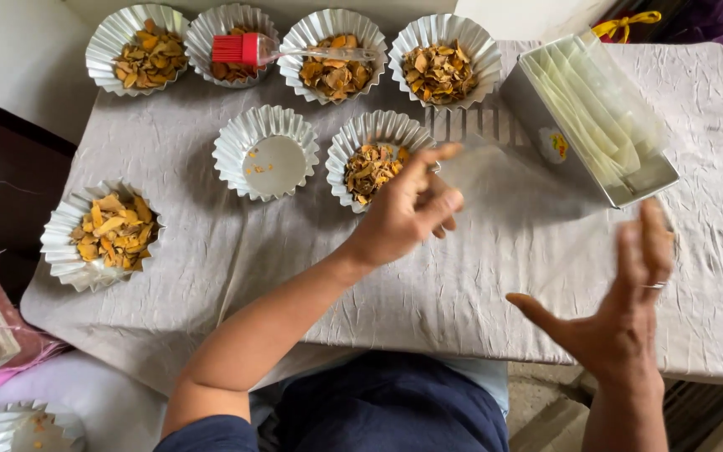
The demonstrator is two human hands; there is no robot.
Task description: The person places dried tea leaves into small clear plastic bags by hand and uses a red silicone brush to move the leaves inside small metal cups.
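Note:
My left hand (407, 209) is over the middle of the table and pinches the top edge of a clear plastic pouch (529, 209) between thumb and fingers. The pouch hangs see-through over the grey cloth, to the right of the hand. Open with its fingers spread, my right hand (625, 301) wears a ring, is motion-blurred, and sits at the pouch's lower right side. Whether it touches the pouch I cannot tell. Just left of my left hand stands a fluted foil cup (349, 142) holding dried orange-yellow pieces.
Several more foil cups of dried pieces line the back (441, 29) and left (60, 251); one cup (265, 155) is almost empty. A red silicone brush (244, 48) lies across the back cups. A tilted metal tin (546, 134) of stacked pouches stands at the back right. Grey cloth (294, 276) covers the table.

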